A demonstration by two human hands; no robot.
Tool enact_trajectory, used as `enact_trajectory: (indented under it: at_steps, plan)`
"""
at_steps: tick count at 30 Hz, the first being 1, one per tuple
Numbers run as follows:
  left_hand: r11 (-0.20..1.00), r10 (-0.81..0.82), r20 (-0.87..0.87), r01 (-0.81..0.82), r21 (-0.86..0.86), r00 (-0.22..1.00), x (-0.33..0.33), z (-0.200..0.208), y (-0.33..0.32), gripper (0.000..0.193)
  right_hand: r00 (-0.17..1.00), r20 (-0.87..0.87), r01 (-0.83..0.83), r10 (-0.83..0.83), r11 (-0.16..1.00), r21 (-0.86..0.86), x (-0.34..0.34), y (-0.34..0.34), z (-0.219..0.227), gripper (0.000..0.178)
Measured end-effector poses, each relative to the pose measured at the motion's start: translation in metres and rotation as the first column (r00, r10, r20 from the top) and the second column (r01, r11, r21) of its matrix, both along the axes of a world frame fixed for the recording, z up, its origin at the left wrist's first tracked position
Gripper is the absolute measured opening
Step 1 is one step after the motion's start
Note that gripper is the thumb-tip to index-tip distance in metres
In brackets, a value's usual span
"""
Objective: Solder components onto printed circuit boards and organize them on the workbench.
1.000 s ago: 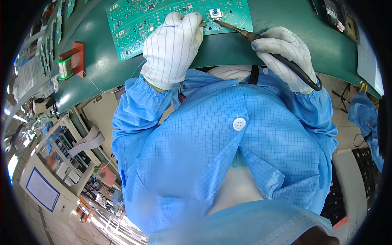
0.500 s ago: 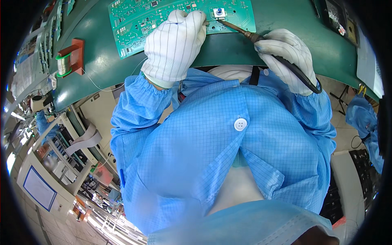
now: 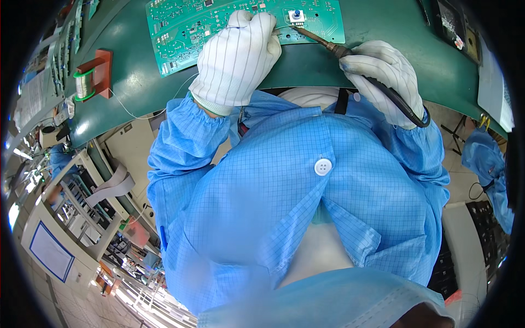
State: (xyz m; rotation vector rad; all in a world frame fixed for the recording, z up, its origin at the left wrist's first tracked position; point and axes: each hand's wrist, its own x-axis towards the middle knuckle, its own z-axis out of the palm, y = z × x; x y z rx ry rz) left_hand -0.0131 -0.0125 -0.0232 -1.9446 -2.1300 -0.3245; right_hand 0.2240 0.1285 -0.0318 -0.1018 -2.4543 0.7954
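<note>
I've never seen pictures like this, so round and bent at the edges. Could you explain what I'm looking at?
No robot here, just a person in a blue checked smock, seen by a wide fisheye camera worn on the head and looking down; its lens bends the edges. On the green work surface lies a circuit board bearing a white component with a blue top. The gloved right hand holds a soldering iron, its tip beside that component. The gloved left hand, over the board, seems to pinch thin solder wire, which leads to a spool on a reddish-brown stand.
</note>
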Motion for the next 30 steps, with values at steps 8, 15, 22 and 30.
enact_trajectory:
  at_steps: [8, 15, 22, 30]
  plan:
    - [1.000, -0.021, -0.012, 0.021, -0.007, 1.000, -0.0023, -0.0016, 0.0012, 0.010, 1.000, 0.009, 0.013, -0.013, 1.000, -0.005, 0.0012, -0.0004, -0.0003, 0.027]
    - [0.998, -0.054, -0.041, 0.054, 0.010, 0.998, -0.0017, 0.0008, 0.0002, 0.010, 1.000, -0.001, 0.013, -0.013, 1.000, -0.007, 0.0008, -0.0012, 0.0007, 0.026]
    - [0.997, -0.077, -0.034, 0.078, 0.019, 0.996, -0.0036, -0.0030, 0.0005, 0.010, 0.999, -0.046, 0.029, -0.028, 0.999, 0.022, 0.0043, -0.0010, 0.0003, 0.028]
    - [0.997, -0.070, -0.011, 0.070, 0.031, 0.998, 0.0005, -0.0007, 0.0026, 0.011, 0.998, -0.046, 0.031, -0.030, 0.999, 0.021, 0.0087, 0.0001, 0.0029, 0.028]
